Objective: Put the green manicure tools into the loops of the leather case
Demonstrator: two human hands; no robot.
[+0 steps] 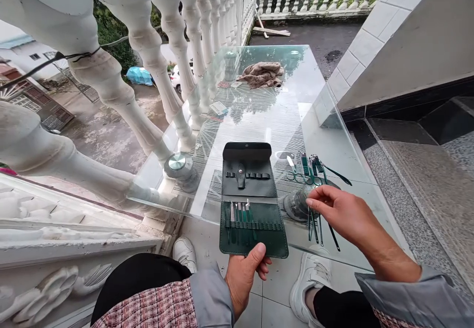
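1. A white stone balustrade [111,81] runs along the left side, just beside the counter's left edge.
2. A long glass counter [259,116] stretches away from the viewer, with floor tiles and white shoes visible through it.
3. A crumpled brown cloth [262,74] lies near the far edge, well apart from the work.
4. An open dark green manicure case [252,190] lies at the middle of the near edge, its flap folded back so the loops show.
5. The left hand [242,273] grips the case's near rim, thumb on top and fingers curled beneath, probably to steady it.
6. The right hand [346,214] hovers near the near right corner, its fingers [317,203] drawn narrow and pinching the tops of slim tools [314,227]. Whether these are lifted is unclear.
7. Loose scissors and implements [309,167] are spread just right of the case.
8. A few tools [240,213] sit upright in the case's lower loops.
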